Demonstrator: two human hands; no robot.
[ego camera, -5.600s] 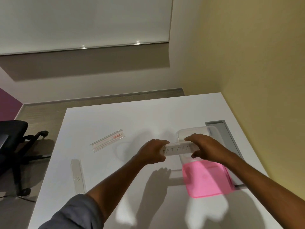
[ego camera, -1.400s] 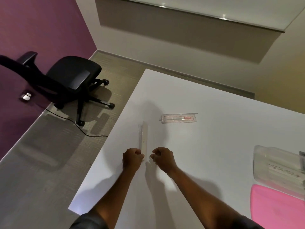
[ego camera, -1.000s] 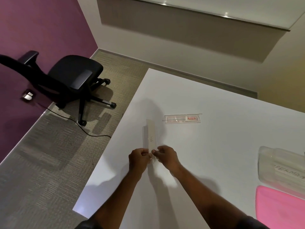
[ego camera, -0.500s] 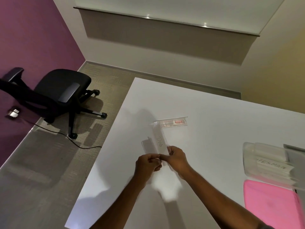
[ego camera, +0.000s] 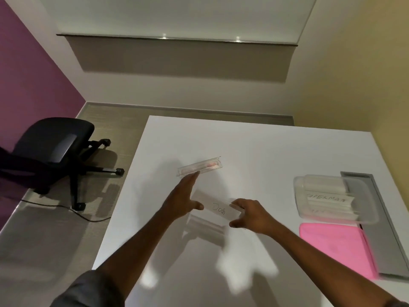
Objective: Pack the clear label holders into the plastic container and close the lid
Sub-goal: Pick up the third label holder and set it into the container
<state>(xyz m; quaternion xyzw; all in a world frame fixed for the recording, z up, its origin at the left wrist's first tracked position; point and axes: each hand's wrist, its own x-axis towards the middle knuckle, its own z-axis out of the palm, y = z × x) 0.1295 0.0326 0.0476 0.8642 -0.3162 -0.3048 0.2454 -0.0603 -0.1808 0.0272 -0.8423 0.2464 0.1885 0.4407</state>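
Your right hand (ego camera: 250, 214) has the clear label holder (ego camera: 218, 209) marked "Dog" by its right end, fingers pinched on it, and it hangs above the white table (ego camera: 254, 147). Your left hand (ego camera: 182, 201) sits at the holder's left end, thumb near its edge, the other fingers spread and stretched forward; whether it grips the holder, I cannot tell, the picture is blurred there. Those outstretched fingertips (ego camera: 195, 173) reach right up to a second label holder (ego camera: 200, 168) with a red mark, lying flat on the table beyond the held one. To the right of the held holder, well apart, the plastic container (ego camera: 363, 191) stands uncovered with label holders inside it, one with dark writing. The pink lid (ego camera: 336, 247) lies flat on the table, just on the near side of the container. A black office chair (ego camera: 53, 145) stands on the floor left of the table.
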